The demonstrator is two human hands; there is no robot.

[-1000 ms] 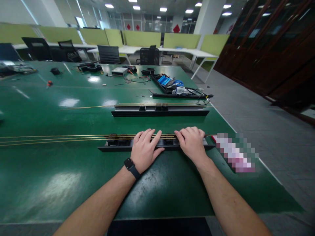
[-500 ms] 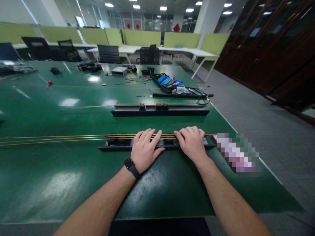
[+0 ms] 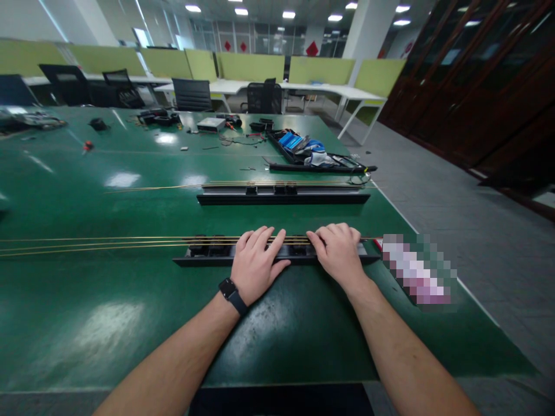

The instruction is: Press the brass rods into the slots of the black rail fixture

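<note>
A long black metal channel (image 3: pixel 203 262) lies crosswise on the table before me, with dark blocks (image 3: pixel 198 245) inside it. Several thin brass-coloured rods (image 3: pixel 130 240) run along its top and stretch far out to the left. My left hand (image 3: pixel 258 260), wearing a black watch (image 3: pixel 228 288), rests across the channel's middle with fingers spread over the rods and thumb apart. Farther right, my right hand (image 3: pixel 340 251) is curled over the rods and channel, its thumb at the rods. What lies under its fingers is hidden.
Behind it lies a second black channel (image 3: pixel 284 199) with similar rods. Farther back, a black tray (image 3: pixel 277 145) holds blue items and wires. A pixelated object (image 3: pixel 416 271) lies by the right edge of the green table (image 3: pixel 130 335). Tools and parts are scattered at the far side.
Both hands stay in the same place on the channel and rods. Only a very slight shift of the view shows.
</note>
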